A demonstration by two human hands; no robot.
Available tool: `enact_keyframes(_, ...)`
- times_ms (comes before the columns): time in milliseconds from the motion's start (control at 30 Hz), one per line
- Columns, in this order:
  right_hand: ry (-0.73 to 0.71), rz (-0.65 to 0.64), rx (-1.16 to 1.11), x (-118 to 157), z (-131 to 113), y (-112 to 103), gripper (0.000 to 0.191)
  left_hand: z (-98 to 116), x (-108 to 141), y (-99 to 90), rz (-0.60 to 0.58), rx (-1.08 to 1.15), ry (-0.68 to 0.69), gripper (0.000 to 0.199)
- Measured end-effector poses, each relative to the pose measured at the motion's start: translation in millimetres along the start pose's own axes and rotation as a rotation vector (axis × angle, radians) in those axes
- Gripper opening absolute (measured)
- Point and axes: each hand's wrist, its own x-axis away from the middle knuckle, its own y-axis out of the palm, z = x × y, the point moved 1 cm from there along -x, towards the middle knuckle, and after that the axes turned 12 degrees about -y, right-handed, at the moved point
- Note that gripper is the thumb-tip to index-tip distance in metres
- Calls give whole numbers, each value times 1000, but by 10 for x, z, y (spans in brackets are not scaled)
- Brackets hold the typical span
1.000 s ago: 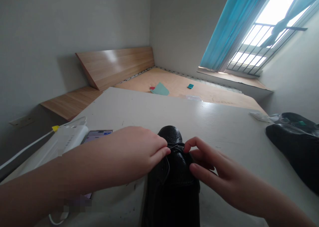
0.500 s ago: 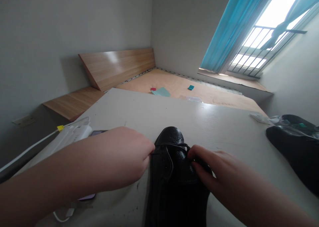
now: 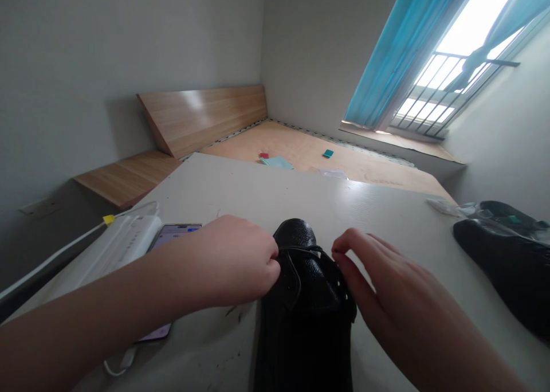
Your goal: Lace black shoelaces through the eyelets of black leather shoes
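A black pebbled-leather lace-up shoe point(image 3: 307, 289) lies on the white table point(image 3: 275, 197) with its toe pointing away from me. My left hand point(image 3: 236, 260) is curled at the shoe's near-left side, with its fingers closed on the thin black shoelace point(image 3: 298, 247). The lace end inside those fingers is hidden. My right hand point(image 3: 378, 280) hovers beside the shoe's right edge, fingers apart and curved. Its fingertips hold nothing and sit just off the lace.
A white power strip point(image 3: 122, 249) with a cable and a phone point(image 3: 176, 234) lie left of my left arm. A black bag point(image 3: 502, 263) and plastic wrap sit at the table's right edge. Beyond the table is a wooden bed platform point(image 3: 309, 154).
My right hand has let go of the lace and lifted to the right of the shoe. My left hand has moved right, closer to the shoe, with the lace drawn toward it.
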Motion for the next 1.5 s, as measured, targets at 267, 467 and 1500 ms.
enact_keyframes(267,74,239,-579,-196,-33,-313,14,28,-2,-34,18,-19,-4,33)
enact_keyframes(467,0,251,-696,-474,-91,-377,10,15,-13,-35,43,-19,5,33)
enact_keyframes(1500,-81,-569,25,-597,-22,36,13,-61,-93,55,37,60,147,38)
